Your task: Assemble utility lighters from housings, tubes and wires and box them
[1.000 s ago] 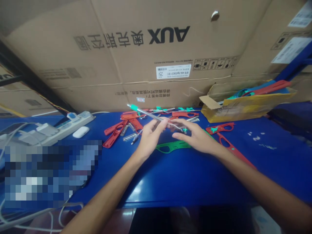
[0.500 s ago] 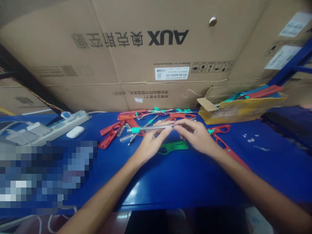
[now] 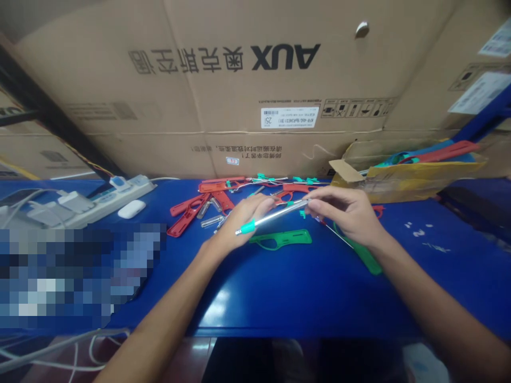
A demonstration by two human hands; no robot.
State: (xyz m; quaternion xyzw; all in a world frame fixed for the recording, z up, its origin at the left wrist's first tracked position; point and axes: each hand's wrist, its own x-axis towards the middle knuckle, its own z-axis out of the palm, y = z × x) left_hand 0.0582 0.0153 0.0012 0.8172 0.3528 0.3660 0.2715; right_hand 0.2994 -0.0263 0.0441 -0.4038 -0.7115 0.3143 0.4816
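A silvery metal tube (image 3: 277, 214) with a green sleeve at its near end slants up to the right. My right hand (image 3: 349, 213) pinches its far end between thumb and fingers. My left hand (image 3: 239, 221) lies behind the tube with curled fingers, their tips partly hidden, so its grip is unclear. A green handle shell (image 3: 293, 238) with a finger hole lies flat below the tube. Beneath my right hand is another green shell (image 3: 369, 260), partly covered, with a thin metal rod (image 3: 339, 235) beside it.
Red handle shells (image 3: 186, 218), clear small tubes (image 3: 211, 221) and green parts (image 3: 305, 180) are scattered at the back. An open carton (image 3: 423, 178) holds more shells at the right. A power strip (image 3: 107, 199) and a white case (image 3: 131, 209) lie left. A large cardboard box (image 3: 219, 106) stands behind.
The tube has tilted, its green end coming lower and nearer. My right hand has moved right. A green shell shows under my right forearm, where a red one was visible earlier.
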